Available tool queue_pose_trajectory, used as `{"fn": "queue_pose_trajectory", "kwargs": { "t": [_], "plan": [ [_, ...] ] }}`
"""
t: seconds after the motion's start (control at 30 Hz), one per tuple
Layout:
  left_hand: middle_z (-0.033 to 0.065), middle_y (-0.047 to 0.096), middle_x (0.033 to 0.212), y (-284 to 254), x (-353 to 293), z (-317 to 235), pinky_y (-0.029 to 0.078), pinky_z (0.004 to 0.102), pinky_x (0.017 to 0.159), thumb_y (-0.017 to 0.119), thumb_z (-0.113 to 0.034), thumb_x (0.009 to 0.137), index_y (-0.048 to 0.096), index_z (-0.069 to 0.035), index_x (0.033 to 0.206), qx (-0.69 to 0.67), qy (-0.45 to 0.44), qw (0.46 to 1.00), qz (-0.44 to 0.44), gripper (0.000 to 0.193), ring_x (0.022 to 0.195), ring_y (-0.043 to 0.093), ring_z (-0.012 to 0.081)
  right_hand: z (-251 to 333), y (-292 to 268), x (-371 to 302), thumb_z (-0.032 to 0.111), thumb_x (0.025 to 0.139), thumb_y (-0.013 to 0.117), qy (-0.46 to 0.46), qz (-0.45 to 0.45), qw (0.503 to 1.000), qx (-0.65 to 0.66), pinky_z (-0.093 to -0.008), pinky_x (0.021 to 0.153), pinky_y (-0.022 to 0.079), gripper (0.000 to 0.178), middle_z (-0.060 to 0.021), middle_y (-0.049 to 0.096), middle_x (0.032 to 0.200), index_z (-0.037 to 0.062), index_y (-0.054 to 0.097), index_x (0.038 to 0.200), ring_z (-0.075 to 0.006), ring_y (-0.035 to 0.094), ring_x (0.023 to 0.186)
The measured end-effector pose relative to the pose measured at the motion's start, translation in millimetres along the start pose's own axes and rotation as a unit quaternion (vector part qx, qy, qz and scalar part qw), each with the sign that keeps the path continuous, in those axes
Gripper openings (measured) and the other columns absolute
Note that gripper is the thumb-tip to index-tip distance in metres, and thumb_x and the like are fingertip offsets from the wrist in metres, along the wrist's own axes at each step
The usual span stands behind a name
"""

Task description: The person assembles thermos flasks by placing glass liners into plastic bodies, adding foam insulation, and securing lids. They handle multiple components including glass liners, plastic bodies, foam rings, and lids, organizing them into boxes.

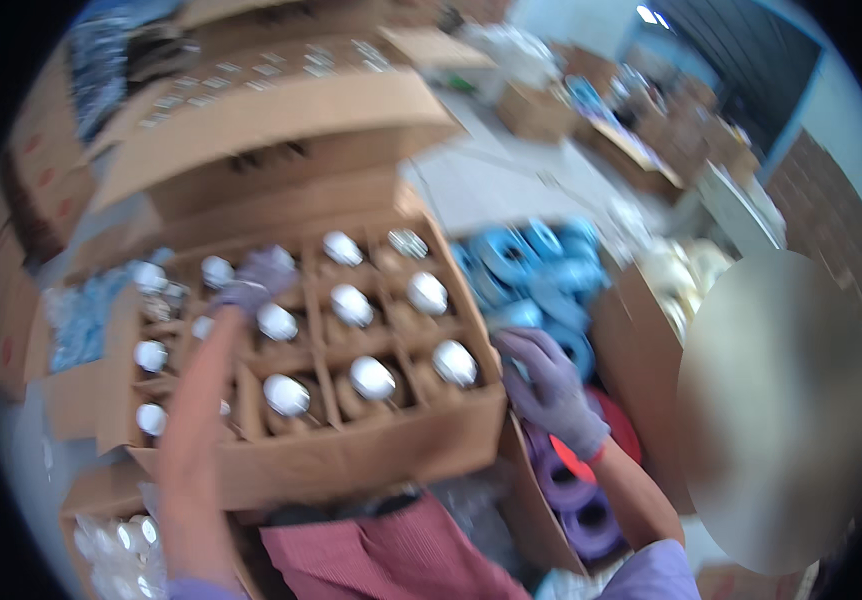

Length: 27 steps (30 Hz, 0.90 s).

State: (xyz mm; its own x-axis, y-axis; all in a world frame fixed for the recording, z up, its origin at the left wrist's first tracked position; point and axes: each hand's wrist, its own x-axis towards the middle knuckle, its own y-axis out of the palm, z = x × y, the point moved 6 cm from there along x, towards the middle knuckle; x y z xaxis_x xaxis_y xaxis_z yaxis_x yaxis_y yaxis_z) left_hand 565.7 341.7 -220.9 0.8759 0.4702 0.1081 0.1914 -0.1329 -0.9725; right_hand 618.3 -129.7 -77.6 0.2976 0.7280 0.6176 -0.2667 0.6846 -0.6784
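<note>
White caps (286, 396) in box (351, 462) cells | left hand (265, 276) over back row, fingers blurred, can't tell grip | right hand (557, 396) beside box, fingers loosely spread | risk: low left forearm (197, 430) might knock caps

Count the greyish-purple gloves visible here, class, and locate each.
2: one on the left hand, over the divided brown cardboard box; one on the right hand, at the box's right side. Others may be hidden.
</note>
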Motion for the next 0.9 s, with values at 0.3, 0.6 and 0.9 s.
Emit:
{"fn": "queue_pose_trajectory", "kwargs": {
  "t": [0.3,0.6,0.9],
  "plan": [
    [0.0153,0.053,0.14,-32.4,-339.5,-104.5,0.033,0.037,0.113,0.045,-0.007,0.1,0.053,0.002,0.135,-0.217,0.061,0.968,-0.11,0.037,0.131,0.048,0.0281,88.6,-73.7,-650.2,0.021,0.099,0.054,0.745,-0.225,0.628,-0.016,-0.0266,0.075,0.051,0.027,-0.0067,0.067,0.098,0.0017,0.065,0.115,-0.0127,0.062,0.083],
    [0.0163,0.057,0.133,-1.5,-458.1,-143.5,0.034,0.0406,0.112,0.05,0.001,0.095,0.06,0.002,0.125,-0.231,-0.026,0.967,-0.106,0.032,0.129,0.049,0.0313,-39.9,0.8,-771.5,0.033,0.08,0.067,0.753,0.136,0.628,-0.143,-0.048,0.103,0.043,0.062,-0.031,0.053,0.13,0.0064,0.051,0.134,-0.048,0.051,0.121],
    [0.0167,0.059,0.129,-30.9,-449.0,-140.8,0.036,0.0421,0.11,0.055,0.001,0.09,0.063,0.0,0.119,-0.203,-0.02,0.966,-0.162,0.03,0.127,0.051,0.033,56.2,-54.6,-652.2,0.031,0.08,0.074,0.663,0.217,0.716,0.019,-0.0377,0.068,0.054,0.06,-0.0146,0.066,0.097,0.005,0.052,0.129,-0.0203,0.066,0.079]
  ]
}}
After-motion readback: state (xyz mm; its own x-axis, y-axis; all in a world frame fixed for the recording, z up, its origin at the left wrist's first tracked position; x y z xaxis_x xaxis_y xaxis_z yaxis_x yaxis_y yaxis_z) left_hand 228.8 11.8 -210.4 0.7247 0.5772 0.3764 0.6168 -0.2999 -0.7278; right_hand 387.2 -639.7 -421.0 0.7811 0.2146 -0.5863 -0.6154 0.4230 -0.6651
